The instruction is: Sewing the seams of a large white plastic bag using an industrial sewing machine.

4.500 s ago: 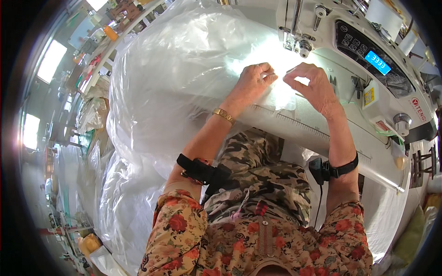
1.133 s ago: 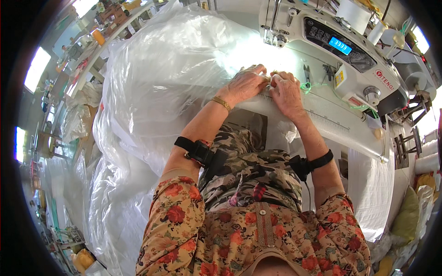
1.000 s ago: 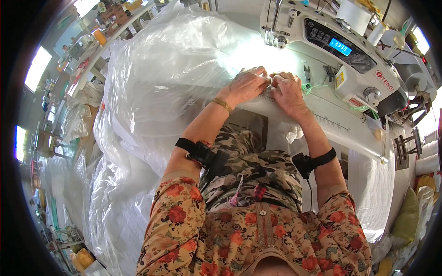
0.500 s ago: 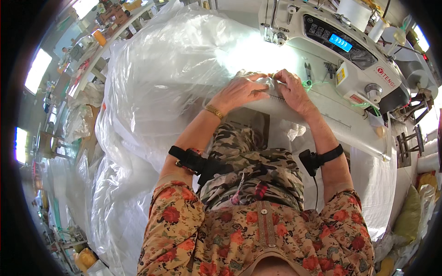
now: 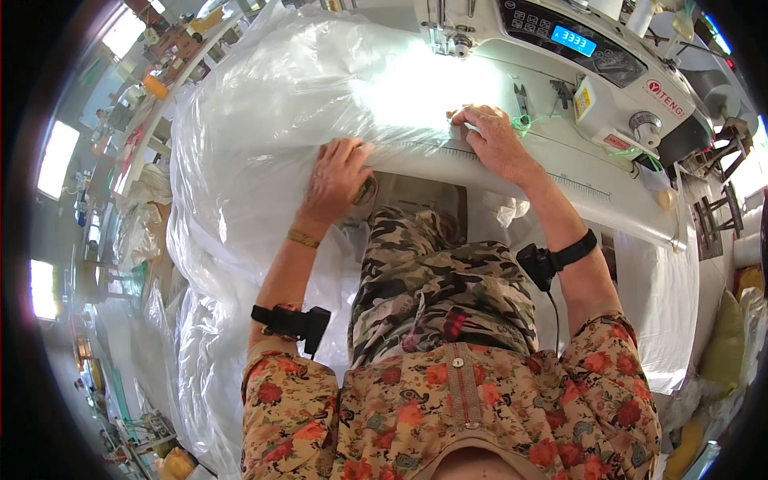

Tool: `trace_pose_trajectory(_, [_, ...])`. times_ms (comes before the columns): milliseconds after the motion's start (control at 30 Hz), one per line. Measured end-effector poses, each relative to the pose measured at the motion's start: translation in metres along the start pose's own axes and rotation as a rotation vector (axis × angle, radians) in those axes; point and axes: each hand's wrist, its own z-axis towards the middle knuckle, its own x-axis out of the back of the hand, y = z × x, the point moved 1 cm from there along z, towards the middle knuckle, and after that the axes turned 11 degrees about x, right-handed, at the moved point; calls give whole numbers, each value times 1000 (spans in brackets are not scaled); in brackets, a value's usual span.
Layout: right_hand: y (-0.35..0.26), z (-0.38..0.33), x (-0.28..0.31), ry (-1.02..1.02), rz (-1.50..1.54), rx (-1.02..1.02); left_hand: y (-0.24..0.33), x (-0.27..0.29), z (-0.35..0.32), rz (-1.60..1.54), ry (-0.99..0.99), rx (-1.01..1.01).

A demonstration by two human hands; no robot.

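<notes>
A large, clear plastic sheet [image 5: 264, 120] lies in loose folds over the left of the sewing table and hangs down its front. At the table's front edge, my left hand [image 5: 336, 178] is closed on the sheet, its fingers bent down and the thumb on the right. My right hand [image 5: 494, 140] pinches the sheet's edge beside the glare of the lamp, thumb and forefinger close together. What lies under the fingertips is partly hidden. The head of a white sewing machine [image 5: 544, 56] stands just beyond my right hand.
Small thread snips [image 5: 521, 100] and a green thread [image 5: 524, 124] lie right of my right hand. A ruler scale [image 5: 576, 186] runs along the table's front edge. Thread cones [image 5: 642, 16] stand behind the machine. A cluttered bench [image 5: 152, 136] is at the far left.
My hands, together at the sheet's edge before, are now apart. The left has moved left and nearer to me; the right has stayed near the lamp. The view has shifted slightly.
</notes>
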Motion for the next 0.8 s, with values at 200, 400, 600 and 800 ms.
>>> trace_pose_trajectory(200, [-6, 1, 1, -2, -10, -9, -30, 18, 12, 47, -2, -49])
trace_pose_trajectory(400, [3, -1, -5, -58, -106, 3, -46, 13, 46, 225, 75, -68])
trace_pose_trajectory(600, [-3, -1, -4, -94, -29, -9, -49, 1, 58, 305, 35, -44])
trace_pose_trajectory(800, [-9, -1, 2, -119, -44, -53, -51, 2, 57, 296, 76, -51])
